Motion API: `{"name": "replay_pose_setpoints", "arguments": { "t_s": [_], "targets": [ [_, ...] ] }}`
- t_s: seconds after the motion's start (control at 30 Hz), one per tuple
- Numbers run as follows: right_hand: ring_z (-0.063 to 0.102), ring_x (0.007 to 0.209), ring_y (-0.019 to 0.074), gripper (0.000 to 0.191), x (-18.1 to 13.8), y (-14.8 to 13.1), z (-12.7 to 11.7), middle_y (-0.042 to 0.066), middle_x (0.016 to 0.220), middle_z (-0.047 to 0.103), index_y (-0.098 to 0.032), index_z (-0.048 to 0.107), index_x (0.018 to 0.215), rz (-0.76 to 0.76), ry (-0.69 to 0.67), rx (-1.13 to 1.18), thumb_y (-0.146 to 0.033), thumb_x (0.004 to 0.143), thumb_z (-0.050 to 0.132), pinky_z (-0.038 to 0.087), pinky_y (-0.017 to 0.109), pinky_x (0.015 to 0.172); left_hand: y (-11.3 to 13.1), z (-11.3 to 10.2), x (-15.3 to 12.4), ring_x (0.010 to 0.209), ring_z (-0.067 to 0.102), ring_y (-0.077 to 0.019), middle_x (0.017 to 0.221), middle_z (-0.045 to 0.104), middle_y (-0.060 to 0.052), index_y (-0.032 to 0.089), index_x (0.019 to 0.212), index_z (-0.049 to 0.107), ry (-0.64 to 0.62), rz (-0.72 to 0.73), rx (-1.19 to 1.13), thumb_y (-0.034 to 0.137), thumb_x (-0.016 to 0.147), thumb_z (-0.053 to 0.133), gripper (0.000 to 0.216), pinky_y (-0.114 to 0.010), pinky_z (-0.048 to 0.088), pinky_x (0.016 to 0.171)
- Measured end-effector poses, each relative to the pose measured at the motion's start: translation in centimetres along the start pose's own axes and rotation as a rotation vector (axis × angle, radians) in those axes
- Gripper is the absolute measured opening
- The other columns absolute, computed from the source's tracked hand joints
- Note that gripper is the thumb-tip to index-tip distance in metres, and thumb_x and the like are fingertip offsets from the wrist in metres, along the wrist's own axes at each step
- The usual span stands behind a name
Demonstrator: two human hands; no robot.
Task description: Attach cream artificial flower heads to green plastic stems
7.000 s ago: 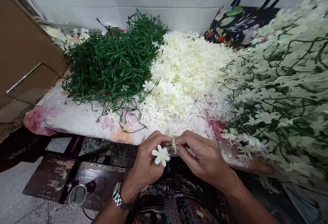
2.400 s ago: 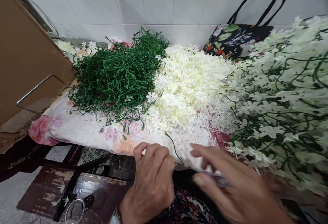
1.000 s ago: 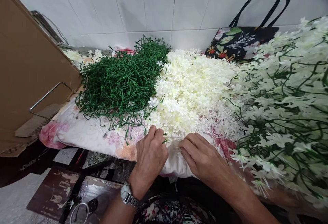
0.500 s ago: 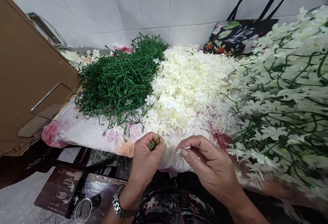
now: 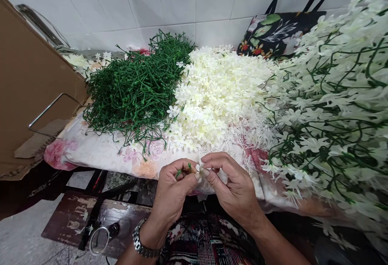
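Observation:
My left hand [image 5: 173,189], with a metal watch on its wrist, is closed around a thin green stem [image 5: 183,169] whose tips poke out between the fingers. Fingertip to fingertip with it, my right hand [image 5: 233,186] pinches a small white flower piece [image 5: 200,168]. Both hands hover at the near edge of a flowered cloth [image 5: 100,147]. On the cloth lie a heap of green stems [image 5: 136,89] and a heap of loose white flowers [image 5: 221,91].
A mass of finished white flower sprays [image 5: 336,103] fills the right side. A dark floral bag [image 5: 279,32] leans on the tiled wall. A brown cardboard sheet [image 5: 27,83] stands at the left. A dark board with a metal ring [image 5: 97,240] lies on the floor.
My hands drew back from the flower heap and came together; the left now holds a green stem and the right a small white piece, fingertips touching.

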State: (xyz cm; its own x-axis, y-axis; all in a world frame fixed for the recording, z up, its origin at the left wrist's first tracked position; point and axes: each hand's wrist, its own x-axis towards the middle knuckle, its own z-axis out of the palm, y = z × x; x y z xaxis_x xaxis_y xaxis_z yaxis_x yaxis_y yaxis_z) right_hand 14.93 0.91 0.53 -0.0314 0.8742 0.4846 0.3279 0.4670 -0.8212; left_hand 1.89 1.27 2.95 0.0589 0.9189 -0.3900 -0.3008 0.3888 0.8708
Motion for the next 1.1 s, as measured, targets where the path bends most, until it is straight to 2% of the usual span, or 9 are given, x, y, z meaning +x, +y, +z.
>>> {"name": "replay_pose_setpoints", "arguments": {
  "t_s": [0.2,0.4,0.87,1.0,1.1],
  "targets": [
    [0.059,0.073,0.0127,0.008,-0.3,-0.2,-0.1,0.003,0.078,0.061,-0.018,0.055,0.082,-0.029,-0.013,-0.016,-0.012,0.084,0.051,0.05,0.026,0.065,-0.4,-0.6,-0.2,0.038,0.028,-0.0011,0.048,0.047,0.005,0.012,0.062,0.065,-0.021,0.025,-0.049,0.024,0.058,0.074,0.015,-0.015,0.03,0.038],
    [0.058,0.071,0.0119,0.012,-0.6,-0.3,0.1,0.003,0.077,0.059,-0.018,0.055,0.084,-0.085,-0.021,-0.018,-0.008,0.083,0.05,0.05,0.024,0.063,-1.1,-0.1,-0.3,0.041,0.038,-0.0018,0.058,0.06,0.002,0.013,0.058,0.063,0.074,0.002,-0.173,0.017,0.052,0.078,0.017,-0.013,0.03,0.037],
    [0.057,0.071,0.0116,0.013,-0.8,-0.4,0.7,0.003,0.077,0.057,-0.018,0.054,0.082,-0.051,0.021,0.053,-0.006,0.084,0.049,0.049,0.023,0.061,-1.6,0.5,-0.4,0.042,0.039,-0.0019,0.05,0.056,0.004,0.013,0.057,0.067,0.053,0.097,-0.245,0.014,0.054,0.079,0.012,-0.013,0.031,0.042],
    [0.056,0.074,0.0108,0.011,-0.7,-0.3,0.0,0.002,0.079,0.056,-0.018,0.055,0.084,-0.039,-0.073,0.062,-0.009,0.085,0.05,0.048,0.022,0.064,-1.7,0.2,-0.1,0.044,0.044,-0.0029,0.052,0.058,0.003,0.013,0.058,0.067,0.045,0.119,-0.214,0.016,0.055,0.079,0.012,-0.013,0.036,0.043],
    [0.057,0.082,0.0124,0.012,-0.4,-0.1,-0.9,0.003,0.089,0.056,-0.019,0.054,0.097,-0.01,-0.174,0.079,-0.018,0.085,0.053,0.049,0.024,0.071,-1.9,-0.2,0.0,0.046,0.047,-0.0044,0.054,0.058,0.003,0.013,0.06,0.065,0.069,0.167,-0.159,0.016,0.059,0.077,0.012,-0.013,0.039,0.044]
  ]
}}
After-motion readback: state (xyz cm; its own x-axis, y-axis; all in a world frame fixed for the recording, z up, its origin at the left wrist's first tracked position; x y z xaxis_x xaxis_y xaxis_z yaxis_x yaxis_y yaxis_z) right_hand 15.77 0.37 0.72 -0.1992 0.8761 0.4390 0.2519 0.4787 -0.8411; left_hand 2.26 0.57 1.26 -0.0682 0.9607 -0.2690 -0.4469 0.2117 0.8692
